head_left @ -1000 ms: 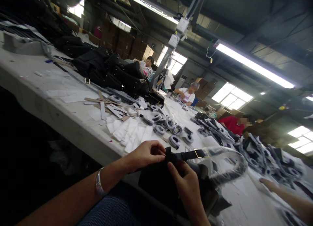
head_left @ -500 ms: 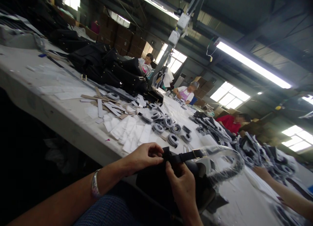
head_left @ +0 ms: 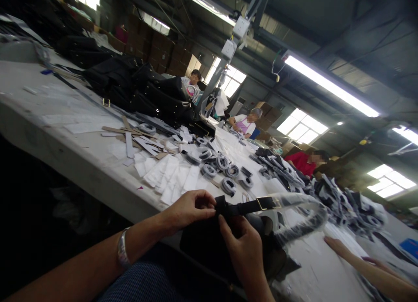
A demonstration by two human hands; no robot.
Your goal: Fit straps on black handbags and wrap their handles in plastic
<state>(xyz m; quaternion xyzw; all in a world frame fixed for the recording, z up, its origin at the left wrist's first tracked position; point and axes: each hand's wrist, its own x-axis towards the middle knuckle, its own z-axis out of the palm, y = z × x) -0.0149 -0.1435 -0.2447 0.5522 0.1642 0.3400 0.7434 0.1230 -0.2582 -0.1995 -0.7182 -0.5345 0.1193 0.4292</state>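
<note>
A black handbag [head_left: 202,245] rests at the table's near edge, over my lap. From its top runs a black strap [head_left: 243,207] with a gold buckle [head_left: 262,203], leading into a handle wrapped in clear plastic [head_left: 321,215]. My left hand [head_left: 192,209], a silver bangle on its wrist, pinches the strap's left end with thumb and fingers. Close beside it, my right hand [head_left: 243,245] is closed on the strap from below, thumb on the near side. The fingertips partly hide the piece between them.
Rolled grey straps [head_left: 228,186], white paper sheets [head_left: 170,173] and cardboard strips [head_left: 126,127] lie ahead on the table [head_left: 107,162]. Black bags [head_left: 140,86] are heaped beyond. Another person's hand [head_left: 339,246] reaches in at right, below a pile of strap pieces [head_left: 352,206].
My hands stay on the strap with almost the same grip. The view has shifted slightly. At right, the other person's hand has moved left, and a second one shows behind it.
</note>
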